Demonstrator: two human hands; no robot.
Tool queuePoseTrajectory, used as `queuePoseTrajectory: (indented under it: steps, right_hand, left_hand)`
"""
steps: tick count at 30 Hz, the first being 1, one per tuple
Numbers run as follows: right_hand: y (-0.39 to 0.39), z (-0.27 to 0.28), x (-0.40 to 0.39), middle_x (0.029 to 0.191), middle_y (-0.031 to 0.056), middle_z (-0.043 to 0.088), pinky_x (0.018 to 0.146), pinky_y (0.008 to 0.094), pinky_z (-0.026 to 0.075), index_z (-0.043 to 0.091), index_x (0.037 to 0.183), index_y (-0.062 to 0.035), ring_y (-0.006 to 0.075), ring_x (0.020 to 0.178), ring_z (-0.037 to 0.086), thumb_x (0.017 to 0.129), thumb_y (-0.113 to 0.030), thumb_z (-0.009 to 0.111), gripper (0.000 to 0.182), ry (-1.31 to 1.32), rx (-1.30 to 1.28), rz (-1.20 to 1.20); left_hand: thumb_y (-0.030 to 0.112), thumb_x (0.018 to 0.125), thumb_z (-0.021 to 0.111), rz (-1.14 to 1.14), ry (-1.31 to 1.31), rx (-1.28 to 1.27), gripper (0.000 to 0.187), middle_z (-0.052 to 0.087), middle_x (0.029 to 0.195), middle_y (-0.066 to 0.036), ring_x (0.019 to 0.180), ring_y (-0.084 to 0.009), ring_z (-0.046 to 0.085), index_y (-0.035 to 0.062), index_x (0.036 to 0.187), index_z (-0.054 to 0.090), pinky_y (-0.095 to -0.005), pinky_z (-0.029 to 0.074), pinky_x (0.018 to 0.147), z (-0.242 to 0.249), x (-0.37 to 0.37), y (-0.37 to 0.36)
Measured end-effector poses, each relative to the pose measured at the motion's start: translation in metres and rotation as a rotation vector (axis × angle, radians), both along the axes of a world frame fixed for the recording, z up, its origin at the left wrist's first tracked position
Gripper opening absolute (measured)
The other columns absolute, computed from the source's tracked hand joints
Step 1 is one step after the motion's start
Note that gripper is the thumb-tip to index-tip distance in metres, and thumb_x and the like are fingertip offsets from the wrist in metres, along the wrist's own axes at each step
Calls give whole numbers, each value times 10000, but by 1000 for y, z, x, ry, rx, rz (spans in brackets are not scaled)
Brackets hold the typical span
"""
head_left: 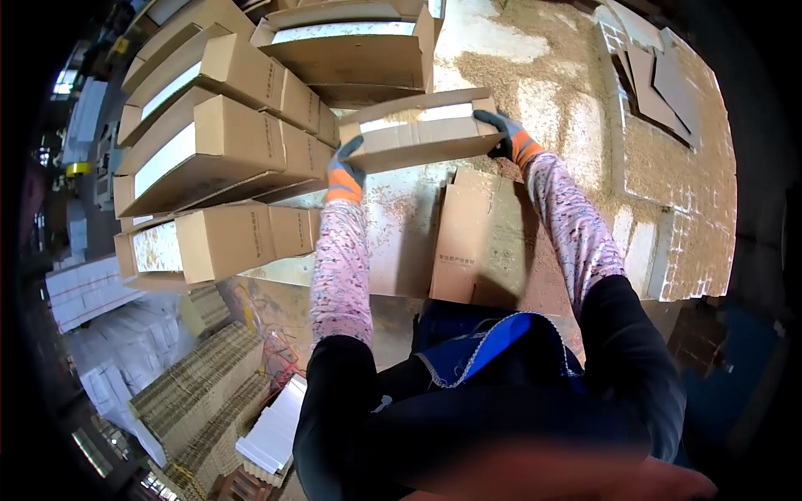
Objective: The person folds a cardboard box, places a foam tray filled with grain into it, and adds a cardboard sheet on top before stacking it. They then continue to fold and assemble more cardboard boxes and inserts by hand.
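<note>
A long cardboard box (430, 144) with raised top flaps is held between my two gloved hands above the table. White material (416, 117) shows inside it, with some brownish bits on top. My left hand (346, 167), in a grey and orange glove, grips the box's left end. At the right end my right hand (506, 138) has its fingers closed over the edge. Just in front of my body lies flat folded cardboard (478, 238), dusted with brown crumbs and partly shaded.
Several open boxes (242, 138) with white contents stand at the left. Brown crumbs cover much of the white tabletop (401, 225). To the right are crumb-covered white blocks (668, 179) with grey cardboard sheets (660, 92) on top. Stacked ridged bundles (200, 371) sit below left.
</note>
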State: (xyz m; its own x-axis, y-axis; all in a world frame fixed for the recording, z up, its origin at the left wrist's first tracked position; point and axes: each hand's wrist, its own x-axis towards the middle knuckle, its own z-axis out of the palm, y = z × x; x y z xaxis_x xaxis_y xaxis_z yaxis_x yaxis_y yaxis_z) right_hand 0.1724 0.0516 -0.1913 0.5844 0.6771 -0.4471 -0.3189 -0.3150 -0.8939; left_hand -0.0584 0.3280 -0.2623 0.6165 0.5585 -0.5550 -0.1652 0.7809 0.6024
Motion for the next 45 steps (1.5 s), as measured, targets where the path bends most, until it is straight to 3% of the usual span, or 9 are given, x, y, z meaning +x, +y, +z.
queuePoseTrajectory:
  steps: [14, 18, 22, 28, 34, 38, 41, 43, 45]
  right_hand:
    - [-33, -44, 19, 791, 40, 598, 489, 324, 423, 626, 1005, -54, 175, 607, 539, 757, -564, 628, 567, 329, -157, -327]
    - [-140, 11, -4, 1063, 62, 619, 777, 313, 467, 580, 1146, -81, 200, 933, 599, 899, -353, 513, 374, 70, 95, -422]
    - [-275, 31, -70, 1025, 108, 642, 847, 274, 439, 624, 1058, 7, 181, 946, 589, 870, -207, 575, 289, -524, -204, -568]
    - [-359, 69, -211, 1278, 190, 475, 909, 297, 413, 383, 1321, 1, 236, 1094, 519, 810, -242, 653, 627, -212, -365, -403]
    - [-376, 95, -209, 1307, 210, 440, 1003, 324, 349, 329, 1339, 33, 245, 1227, 416, 751, -204, 718, 744, -384, -234, -178]
    - [-386, 153, -154, 982, 117, 610, 709, 262, 462, 599, 1051, 39, 166, 872, 568, 733, -165, 730, 400, -407, -85, -490]
    - [-367, 163, -127, 847, 58, 590, 709, 258, 432, 663, 876, -8, 133, 797, 534, 779, -109, 676, 141, -1045, -104, -468]
    - [-349, 139, -125, 879, 52, 595, 741, 255, 430, 615, 965, 1, 134, 791, 531, 792, -102, 664, 207, -669, 256, -666]
    - [-337, 137, -130, 913, 45, 592, 806, 245, 440, 552, 1054, -4, 136, 859, 550, 802, -78, 637, 276, -489, 279, -640]
  left_hand:
    - [301, 773, 617, 88, 102, -100, 400, 588, 1126, -67, 1035, -251, 515, 94, 1114, 591, -388, 404, 884, 41, -5, -28]
    - [420, 842, 528, 246, -7, -158, 467, 449, 1302, -4, 1176, -194, 410, 160, 1228, 492, -374, 340, 940, 62, -26, -57]
    - [422, 836, 574, -142, 310, 261, 484, 562, 1135, -44, 1035, -170, 517, 89, 1186, 541, -286, 382, 906, 41, -88, -113]
    - [497, 742, 661, -964, 760, 1135, 891, 423, 1312, -232, 1186, -355, 447, 6, 1370, 264, -374, 363, 986, 145, -136, -267]
    - [538, 686, 678, -1049, 857, 1490, 812, 435, 1254, -282, 1135, -409, 450, 78, 1306, 424, -409, 384, 957, 199, -120, -279]
    - [507, 709, 678, -891, 582, 1427, 576, 589, 993, -198, 936, -332, 561, 76, 1088, 625, -388, 439, 843, 264, -95, -258]
    - [366, 810, 626, -849, 477, 1724, 373, 616, 930, -159, 843, -277, 591, 53, 1010, 651, -355, 467, 721, 274, -69, -255]
    - [303, 842, 606, -757, 388, 1769, 317, 624, 906, -136, 808, -229, 604, 41, 1015, 646, -326, 476, 689, 268, -64, -255]
    - [321, 834, 612, -896, 436, 1092, 338, 633, 846, -145, 765, -254, 611, 24, 994, 641, -350, 485, 696, 273, -60, -254]
